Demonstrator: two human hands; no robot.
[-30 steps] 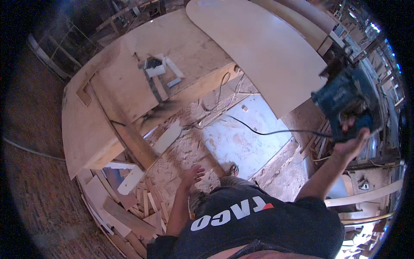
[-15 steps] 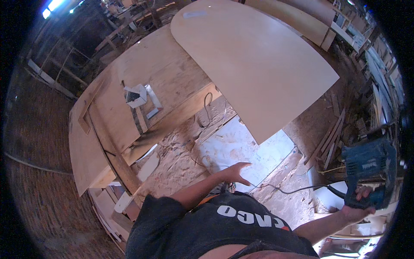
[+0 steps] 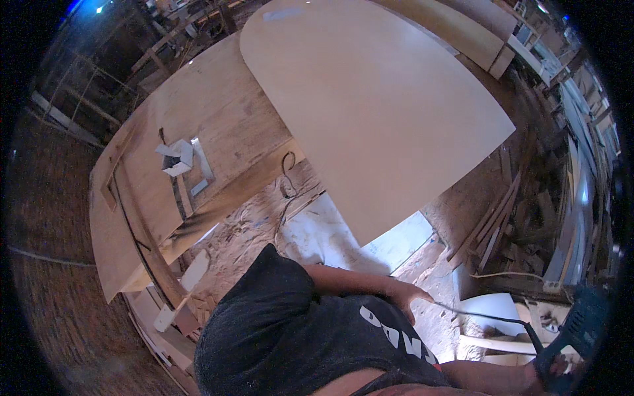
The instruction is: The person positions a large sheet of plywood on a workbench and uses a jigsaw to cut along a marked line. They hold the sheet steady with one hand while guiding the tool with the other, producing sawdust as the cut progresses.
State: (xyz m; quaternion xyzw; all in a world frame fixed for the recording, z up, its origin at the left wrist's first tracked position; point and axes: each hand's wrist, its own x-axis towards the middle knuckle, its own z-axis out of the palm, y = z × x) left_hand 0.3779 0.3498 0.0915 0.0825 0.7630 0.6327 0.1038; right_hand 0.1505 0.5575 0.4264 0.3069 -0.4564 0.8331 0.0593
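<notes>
At the lower right edge, my right hand [image 3: 556, 367] grips a dark teal power tool [image 3: 574, 330], partly lost in the rim shadow, with a black cord [image 3: 495, 318] running off it. My left hand [image 3: 411, 298] is in front of my dark shirt, thumb and fingers apart, right beside the cord; I cannot tell if it touches it. Beyond, a large pale curved-end board [image 3: 376, 112] reaches out over the edge of a plywood bench [image 3: 231, 99], on which lie a small white box [image 3: 178, 157] and some strips.
A long beam [image 3: 139, 244] runs down the bench's left part. Wood offcuts [image 3: 492, 218] and long boards [image 3: 574, 165] are piled at the right. A white sheet [image 3: 403, 247] lies on the dusty floor below the board. A brick wall [image 3: 46, 284] is at the left.
The power tool in my right hand has moved down toward the lower right rim. My left hand has moved rightward across my body to the cord. The view has shifted.
</notes>
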